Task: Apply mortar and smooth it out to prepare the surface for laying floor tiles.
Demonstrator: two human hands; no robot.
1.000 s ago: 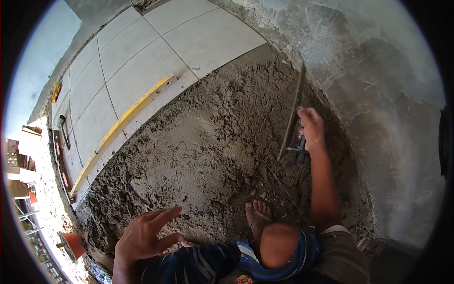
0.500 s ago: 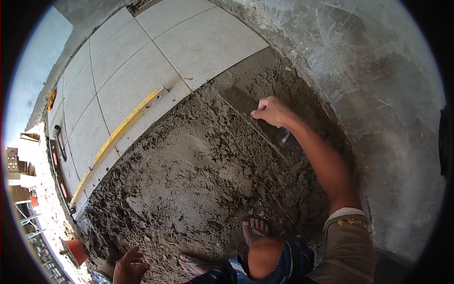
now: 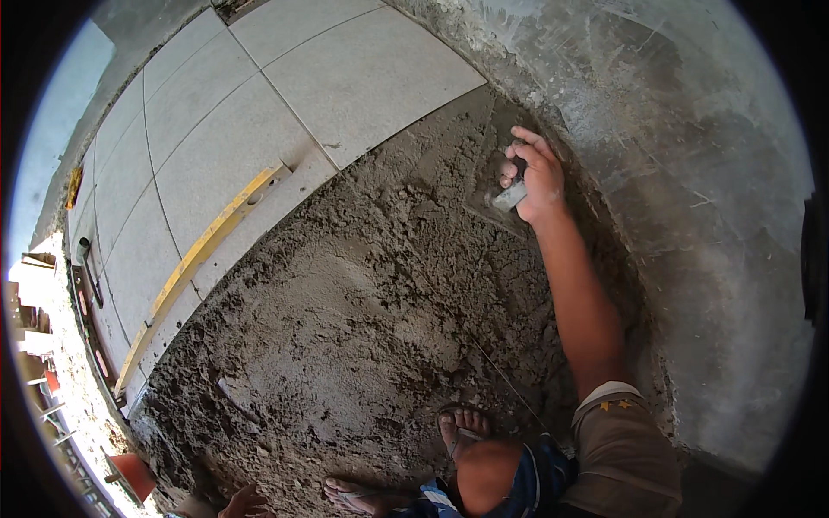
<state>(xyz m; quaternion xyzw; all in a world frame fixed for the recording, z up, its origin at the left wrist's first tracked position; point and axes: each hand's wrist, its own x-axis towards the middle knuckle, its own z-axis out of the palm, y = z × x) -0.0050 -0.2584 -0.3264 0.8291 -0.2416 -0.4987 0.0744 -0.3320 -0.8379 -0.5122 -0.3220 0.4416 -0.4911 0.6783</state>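
Note:
My right hand is wrapped round the pale handle of a flat plastering trowel. Its mortar-smeared blade lies against the wet grey mortar bed, close to the tile edge and the foot of the wall; much of the blade blends in with the mortar. At the bottom edge, toward the left, part of my left hand shows above the mortar, its fingers loosely apart and nothing seen in them. The rest of that hand is cut off.
Laid pale floor tiles border the mortar on the far side. On them rest a yellow spirit level and a dark-handled tool. A concrete wall rises at right. A thin string crosses the mortar; an orange container sits lower left.
My right hand has swung the trowel farther out and to the right, toward the wall, and the blade has turned. My left hand has dropped lower, partly out of view.

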